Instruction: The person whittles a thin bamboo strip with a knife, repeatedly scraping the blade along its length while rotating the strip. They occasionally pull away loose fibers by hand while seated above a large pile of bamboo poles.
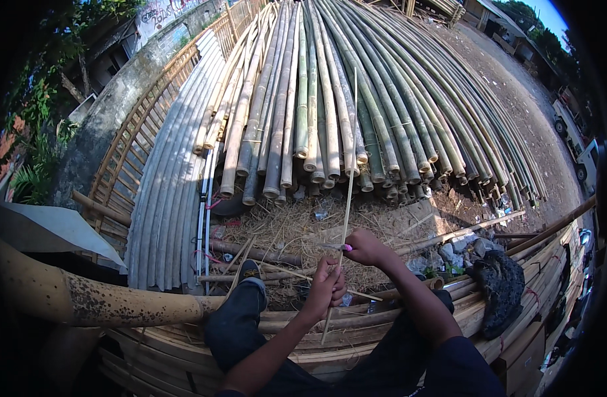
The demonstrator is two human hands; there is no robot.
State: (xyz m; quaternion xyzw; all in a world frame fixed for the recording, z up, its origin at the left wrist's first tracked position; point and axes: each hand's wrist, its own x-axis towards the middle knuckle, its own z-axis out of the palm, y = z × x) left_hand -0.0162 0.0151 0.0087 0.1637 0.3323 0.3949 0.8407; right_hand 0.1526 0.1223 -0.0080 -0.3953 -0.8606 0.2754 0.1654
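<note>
Left hand [325,291]: closed around the lower part of a thin, pale strip [349,192], with the end coming out a little below the fist. Strip itself in front of the body, between the knees, standing nearly upright and leaning slightly to the right at the top. Next, the blade of a small knife [347,247], pointing left across the strip, just above the left hand. Then the right hand [363,248], gripping this knife.

About the progress, judging only from here: strip already separate, long and slim; trimming with the blade probably under way. Left to do, perhaps: more thinning or smoothing. Too small to tell which part already smooth, or how deep the blade.

Around, from the left: a white sheet [52,228] above a thick, spotted pole [98,298]; a fence [128,159]; corrugated panels [164,218]. In the middle, a big pile of bamboo [303,119], cut ends toward the person, apparently whole; before it, dry shavings [283,215] on the ground. Under the legs, long bamboo pieces [363,324]. To the right, stones [459,248], a black rag [501,291] and, far off, a truck [585,155].
</note>
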